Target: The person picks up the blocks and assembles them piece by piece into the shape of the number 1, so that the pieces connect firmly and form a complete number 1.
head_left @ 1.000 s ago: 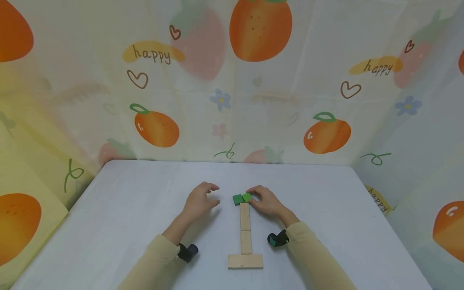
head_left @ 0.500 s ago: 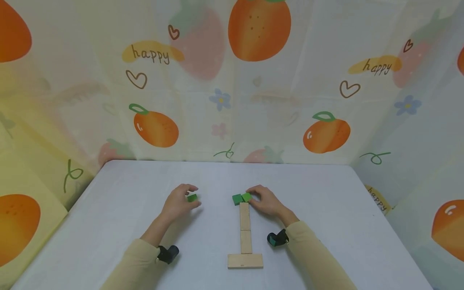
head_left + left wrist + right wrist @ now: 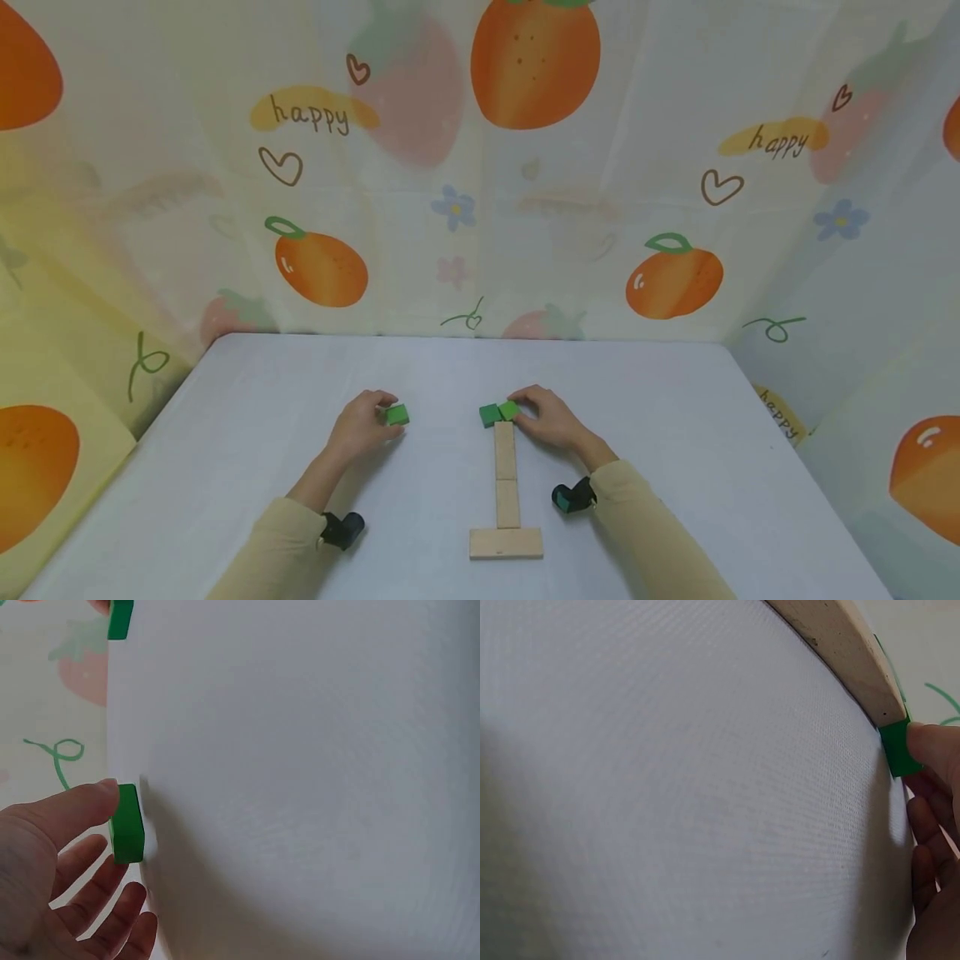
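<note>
At the left, my left hand (image 3: 360, 429) pinches a green block (image 3: 397, 414) between thumb and fingers. Its thumb lies along the block's upper end in the left wrist view, with the other fingers (image 3: 97, 896) spread below. My right hand (image 3: 553, 418) holds a light green block (image 3: 508, 410) by its right side. That block stands at the far end of a column of wooden blocks (image 3: 506, 450). Left of it, a darker green block (image 3: 490, 415) sits at an angle, corner close to the column's end. In the right wrist view, the right thumb (image 3: 934, 746) presses on the green block.
A wooden block (image 3: 506, 543) lies crosswise at the near end of the column, making an upside-down T. All lie on a white-covered table (image 3: 637, 383). A fruit-patterned cloth (image 3: 525, 250) rises behind the table and at both sides.
My left hand has moved left, away from the column, and its fingers have closed on a green block that came into sight there. The right hand has stayed at its block.
</note>
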A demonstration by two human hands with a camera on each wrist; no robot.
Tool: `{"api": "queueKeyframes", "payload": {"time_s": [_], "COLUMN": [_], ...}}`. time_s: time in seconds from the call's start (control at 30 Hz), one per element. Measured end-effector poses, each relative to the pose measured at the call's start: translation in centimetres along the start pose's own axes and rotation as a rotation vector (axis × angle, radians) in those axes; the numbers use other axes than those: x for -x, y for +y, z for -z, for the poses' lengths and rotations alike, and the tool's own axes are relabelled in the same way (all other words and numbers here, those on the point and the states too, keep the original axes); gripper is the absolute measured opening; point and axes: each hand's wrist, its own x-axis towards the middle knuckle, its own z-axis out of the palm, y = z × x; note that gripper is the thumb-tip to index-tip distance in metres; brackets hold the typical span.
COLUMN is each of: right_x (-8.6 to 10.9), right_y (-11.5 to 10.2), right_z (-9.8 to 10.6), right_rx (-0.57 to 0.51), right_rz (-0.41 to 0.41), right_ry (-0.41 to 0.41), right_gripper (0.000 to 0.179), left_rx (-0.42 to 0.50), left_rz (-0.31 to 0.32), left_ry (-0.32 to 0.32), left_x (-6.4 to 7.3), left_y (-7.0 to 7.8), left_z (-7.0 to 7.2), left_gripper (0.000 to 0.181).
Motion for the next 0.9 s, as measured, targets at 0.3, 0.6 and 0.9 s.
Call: {"api": "queueKeyframes", "payload": {"time_s": [0.3, 0.6, 0.9], "right_x": [0.03, -0.04, -0.13], "right_y": [-0.01, 0.16, 0.17], "right_z": [-0.17, -0.08, -0.14], "right_rx": [0.008, 0.002, 0.004], "right_rz": [-0.002, -0.010, -0.012], "right_ry": [-0.003, 0.000, 0.002], "right_gripper": [0.030, 0.029, 0.029], "left_rx": [-0.001, 0.005, 0.019], "left_rz": [0.019, 0.032, 0.029], "left_ry": [-0.001, 0.003, 0.011], "left_x": [-0.16, -0.25, -0.27], "left_y": [-0.58, -0.46, -0.36], "left_z": [-0.03, -0.23, -0.09], "left_gripper": [0.044, 0.038, 0.032]}}
